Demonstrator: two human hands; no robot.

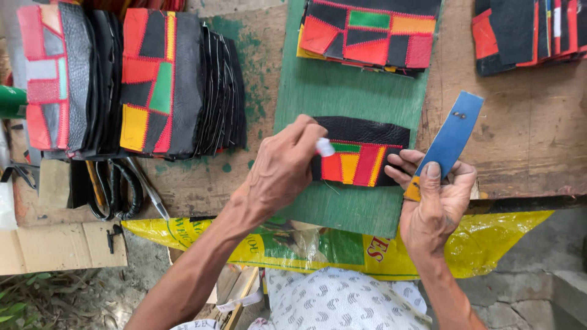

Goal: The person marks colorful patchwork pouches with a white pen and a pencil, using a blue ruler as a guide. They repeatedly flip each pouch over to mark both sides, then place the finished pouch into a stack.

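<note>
A worn wooden bench [526, 140] with a green board [330, 85] laid across it is seen from above, a yellow printed sack [489, 244] hanging at its near edge below both hands. Stacks of patchwork leather pieces [153, 85] are stood well to the left of the left hand, and a further pile [370, 30] is set beyond both hands. Black-handled scissors [116, 189] are laid left of the left wrist. Between the hands a patchwork wallet piece [358, 156] is laid flat on the board. A blue strip [449, 140] is pinched by the right hand [437, 205]. A small white piece [324, 147] is gripped in the closed fingertips of the left hand [281, 168], touching the wallet piece.
</note>
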